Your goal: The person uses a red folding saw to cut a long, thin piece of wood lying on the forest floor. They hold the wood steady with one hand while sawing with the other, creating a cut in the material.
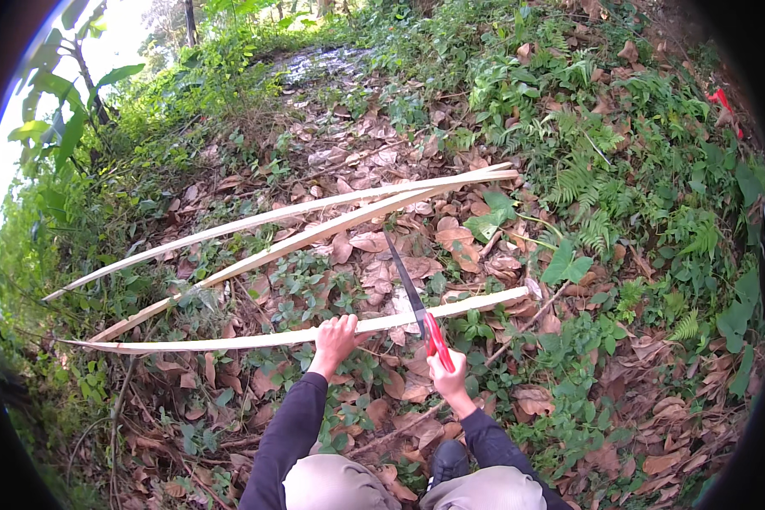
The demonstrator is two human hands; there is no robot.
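My left hand [337, 337] grips a long pale split wooden strip [229, 340] that lies across the leaf-covered ground in front of me. My right hand [448, 374] holds a long knife by its red handle [436, 335]. Its dark blade [404, 279] points away from me and crosses the strip just right of my left hand. Two more pale strips [314, 225] lie farther off, meeting at their right ends. Dark sleeves cover both of my forearms.
Dry brown leaves and low green plants [314, 289] cover the ground. Ferns [595, 195] grow thick on the right. A broad-leaved sapling [68, 102] stands at the upper left. My knees and a dark shoe [448, 459] show at the bottom edge.
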